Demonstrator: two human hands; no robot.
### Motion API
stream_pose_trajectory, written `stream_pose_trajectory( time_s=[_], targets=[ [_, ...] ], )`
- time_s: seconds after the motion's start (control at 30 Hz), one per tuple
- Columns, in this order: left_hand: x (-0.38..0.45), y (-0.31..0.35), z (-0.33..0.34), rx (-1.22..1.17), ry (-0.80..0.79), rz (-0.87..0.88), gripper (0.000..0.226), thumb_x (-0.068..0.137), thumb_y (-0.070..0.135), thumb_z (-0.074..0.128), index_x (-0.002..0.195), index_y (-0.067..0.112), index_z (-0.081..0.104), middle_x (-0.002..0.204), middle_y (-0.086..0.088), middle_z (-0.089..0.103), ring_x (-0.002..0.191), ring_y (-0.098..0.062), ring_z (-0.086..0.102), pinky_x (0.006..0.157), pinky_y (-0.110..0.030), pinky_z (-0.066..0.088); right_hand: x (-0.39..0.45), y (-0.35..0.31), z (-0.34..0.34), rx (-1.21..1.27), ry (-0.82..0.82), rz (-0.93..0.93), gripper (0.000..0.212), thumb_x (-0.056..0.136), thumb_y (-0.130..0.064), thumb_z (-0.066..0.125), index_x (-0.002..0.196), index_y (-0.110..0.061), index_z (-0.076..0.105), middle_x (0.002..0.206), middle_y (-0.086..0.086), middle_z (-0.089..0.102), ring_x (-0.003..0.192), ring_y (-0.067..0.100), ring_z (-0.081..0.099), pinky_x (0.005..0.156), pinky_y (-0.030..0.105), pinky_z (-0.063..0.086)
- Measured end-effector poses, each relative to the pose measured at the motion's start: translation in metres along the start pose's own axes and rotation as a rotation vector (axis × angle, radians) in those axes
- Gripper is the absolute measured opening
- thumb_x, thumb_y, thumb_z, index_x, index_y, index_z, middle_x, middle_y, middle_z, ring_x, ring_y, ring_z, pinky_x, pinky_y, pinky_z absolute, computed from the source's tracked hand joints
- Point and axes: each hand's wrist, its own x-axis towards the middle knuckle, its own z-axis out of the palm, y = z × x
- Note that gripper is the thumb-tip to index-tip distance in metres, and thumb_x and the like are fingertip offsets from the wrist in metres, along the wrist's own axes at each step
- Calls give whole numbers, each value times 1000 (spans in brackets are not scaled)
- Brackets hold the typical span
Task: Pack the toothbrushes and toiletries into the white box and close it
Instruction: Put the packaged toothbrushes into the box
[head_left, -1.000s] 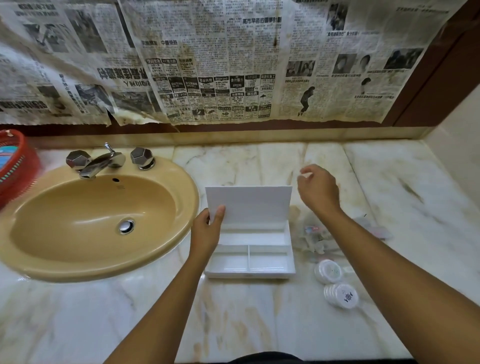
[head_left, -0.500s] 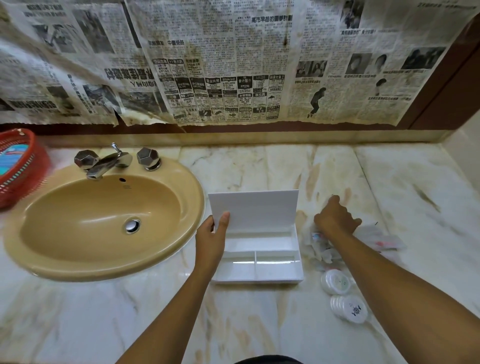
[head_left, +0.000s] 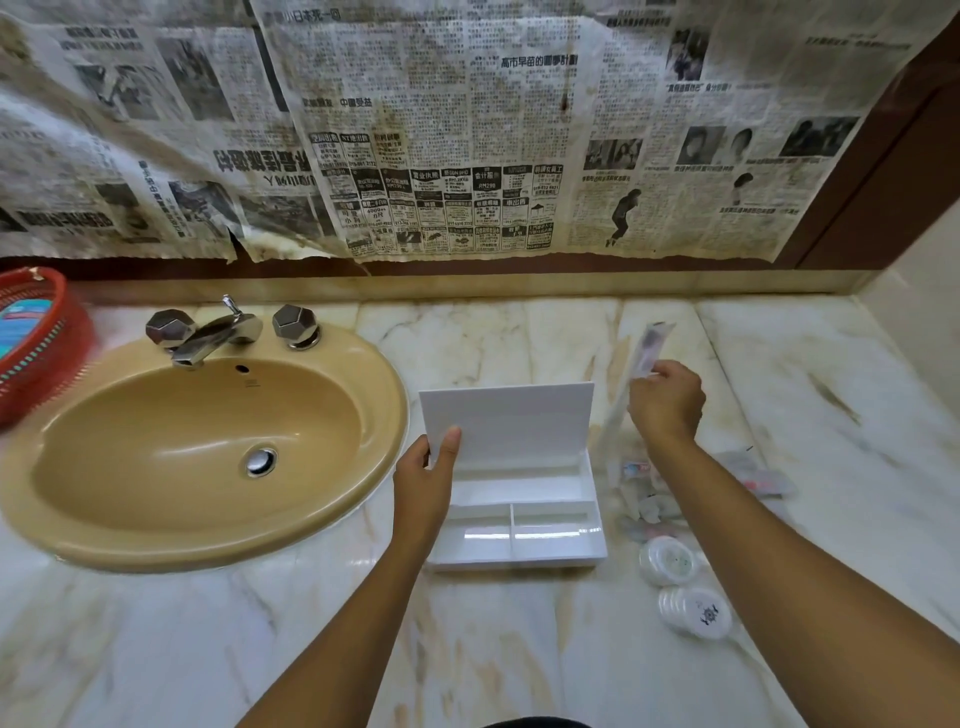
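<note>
Counted: one box (head_left: 519, 499), lid up; one sink (head_left: 197, 447); one basket (head_left: 41, 343), far left; two round packets (head_left: 667, 560), near right; one wrapped toothbrush (head_left: 644, 353) in hand.

A marble counter (head_left: 519, 649), pale with tan veins, is seen running from the left edge to the right wall. A tan sink (head_left: 197, 447) is set into its left part, with a chrome tap (head_left: 218, 335) mounted at the far rim. At the far left a red basket (head_left: 36, 343) is placed. Just right of the sink, a white box (head_left: 524, 525) is stood open, its lid raised. To its right a heap of clear wrapped packets (head_left: 654, 499) is spread, and nearer, two round white packs (head_left: 696, 613) are laid side by side.
</note>
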Motion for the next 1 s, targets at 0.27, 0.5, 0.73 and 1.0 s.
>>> stream_pose_trajectory(
  time_s=[0.27,0.5,0.73,1.0],
  targets=[
    [1,-3,-1,-73,-11,-30,34,100,40,51,109,12,69,102,-3,73,98,-13,68,87,-25,53,-60,-58,-32,410,80,-513,6,92,-13,54,88,-12,58,71,3,60,60,35,59,53,35,47],
    [0,0,-1,-102,-5,-58,37,102,39,47,100,8,67,96,-8,72,92,-21,67,85,-32,55,-130,-71,-42,457,-187,-1036,7,89,-1,56,91,-6,61,76,7,58,58,23,53,52,29,45],
    [-4,8,0,-120,58,-23,32,103,10,42,77,10,61,72,7,57,69,-1,56,69,-11,43,-130,-26,6,-475,-556,-1051,24,90,-14,51,107,-18,67,98,1,63,82,24,61,71,34,51],
    [2,4,-1,-187,58,-94,26,104,26,44,93,22,67,98,1,71,92,-12,65,75,-15,48,-127,-3,44,-784,-580,-865,17,91,-4,54,99,-9,68,92,11,67,69,21,48,72,28,45]
  ],
)
